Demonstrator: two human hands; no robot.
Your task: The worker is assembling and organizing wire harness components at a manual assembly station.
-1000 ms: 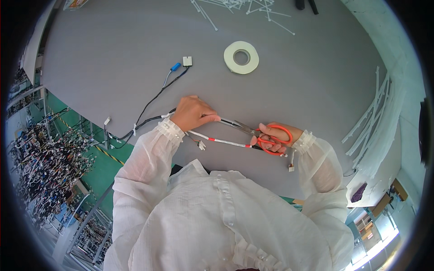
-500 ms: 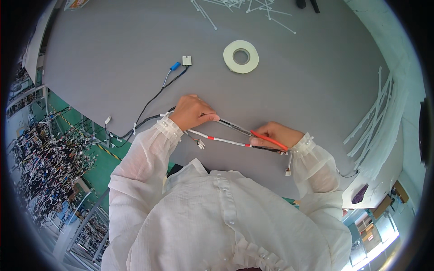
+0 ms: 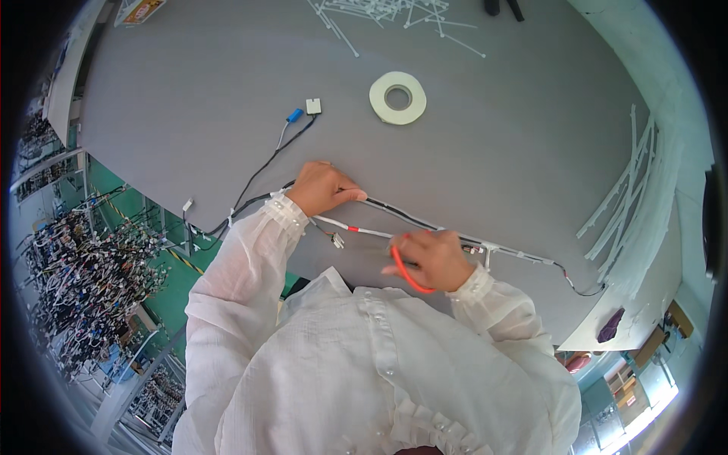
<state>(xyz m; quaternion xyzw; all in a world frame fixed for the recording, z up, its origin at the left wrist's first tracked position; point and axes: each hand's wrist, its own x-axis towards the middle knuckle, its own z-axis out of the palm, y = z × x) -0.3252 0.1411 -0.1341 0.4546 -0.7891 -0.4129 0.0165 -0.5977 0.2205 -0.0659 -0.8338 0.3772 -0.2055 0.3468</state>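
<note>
My left hand is closed, thumb and fingers pinching a dark wire harness against the grey table. My right hand is closed round a hand tool with red handles; its working end is hidden, and motion blurs the fingers. That hand is beside a white wrapped branch with a red band. Between my hands and my body lies a small white connector. Beyond the left hand, a white connector and a blue connector end another branch.
A roll of whitish tape lies beyond my hands. White cable ties are scattered at the far edge, with longer white strips at the right. A big heap of wire harnesses is off the table at the left.
My right hand has moved left and nearer my body with the red-handled tool, which has turned. The right part of the harness now shows, stretched along the table. My left hand keeps its pinch.
</note>
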